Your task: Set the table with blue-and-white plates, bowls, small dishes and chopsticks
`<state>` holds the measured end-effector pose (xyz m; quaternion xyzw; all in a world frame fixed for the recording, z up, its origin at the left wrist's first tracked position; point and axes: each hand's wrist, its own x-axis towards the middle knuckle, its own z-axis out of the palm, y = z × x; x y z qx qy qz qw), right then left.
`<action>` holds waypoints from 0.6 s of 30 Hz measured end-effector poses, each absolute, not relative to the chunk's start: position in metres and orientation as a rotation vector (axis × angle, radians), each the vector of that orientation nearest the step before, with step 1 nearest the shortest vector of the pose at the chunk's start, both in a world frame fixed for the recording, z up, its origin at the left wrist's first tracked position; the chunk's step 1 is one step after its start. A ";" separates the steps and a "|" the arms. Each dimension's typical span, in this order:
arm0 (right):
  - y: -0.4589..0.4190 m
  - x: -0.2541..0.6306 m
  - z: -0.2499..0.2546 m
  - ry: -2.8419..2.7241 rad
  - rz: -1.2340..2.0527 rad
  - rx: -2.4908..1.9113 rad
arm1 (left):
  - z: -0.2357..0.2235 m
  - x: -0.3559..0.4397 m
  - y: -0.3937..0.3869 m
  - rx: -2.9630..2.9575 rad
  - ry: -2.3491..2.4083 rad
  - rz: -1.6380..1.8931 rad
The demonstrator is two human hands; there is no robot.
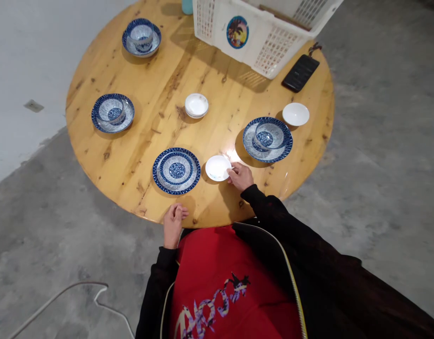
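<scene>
My right hand [241,176] pinches the right rim of a small white dish [217,168] at the table's near side. Just left of that dish is a blue-and-white patterned plate [177,188], with a matching round piece [176,170] centred on it. Below this plate, at the near table edge, my left hand [175,216] holds nothing, its fingers loosely bent and a little apart. To the right stands a blue-rimmed plate [250,147] with a clear glass bowl [273,134] on it. A white bowl [296,114] sits behind that plate.
A short stack of white dishes [196,104] lies mid-table. Two more patterned plates, one at left [97,123] and one at far left [155,45], carry glass bowls. A white plastic basket [252,37] and a black phone-like object [300,74] occupy the far right.
</scene>
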<state>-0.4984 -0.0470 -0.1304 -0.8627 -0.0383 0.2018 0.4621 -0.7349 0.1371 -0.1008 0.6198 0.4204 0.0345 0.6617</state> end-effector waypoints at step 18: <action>-0.043 -0.503 -0.126 -0.142 0.506 -2.155 | -0.101 -0.743 0.146 1.391 0.978 0.093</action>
